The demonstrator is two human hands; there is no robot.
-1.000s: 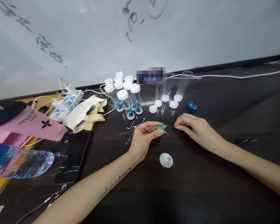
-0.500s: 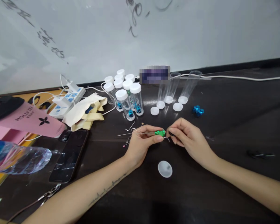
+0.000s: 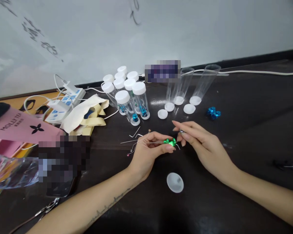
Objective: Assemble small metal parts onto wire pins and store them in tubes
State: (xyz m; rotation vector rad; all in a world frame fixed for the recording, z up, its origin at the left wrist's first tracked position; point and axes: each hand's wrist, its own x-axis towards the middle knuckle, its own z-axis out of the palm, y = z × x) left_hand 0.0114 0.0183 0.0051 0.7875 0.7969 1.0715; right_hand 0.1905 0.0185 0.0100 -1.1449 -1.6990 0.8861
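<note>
My left hand [image 3: 152, 149] pinches a small shiny green metal part [image 3: 171, 142] between thumb and fingers. Thin metal wires reach leftward past that hand, some ending in small beads. A short bent metal rod [image 3: 178, 147] juts out at the green part's right end. Just to the right, apart from the green part, my right hand [image 3: 197, 138] has its thumb and fingers closed on a small dark, shiny piece [image 3: 182, 131], too small to name. Bent metal keys [image 3: 136, 132] lie beyond my left hand. Below both hands rests a translucent round lid [image 3: 175, 182].
Several capped clear tubes [image 3: 144, 100] with blue parts stand behind my left hand. Uncapped tubes [image 3: 203, 84] and white caps [image 3: 162, 114] are at the back. Blue metal parts [image 3: 213, 112] lie right. A power strip [image 3: 63, 105], cloth pouch [image 3: 80, 113] and pink cup [image 3: 26, 125] crowd the left.
My right hand has drawn slightly away from the green part, its index finger now straighter. My left hand still holds the green part. The camera view has shifted a little.
</note>
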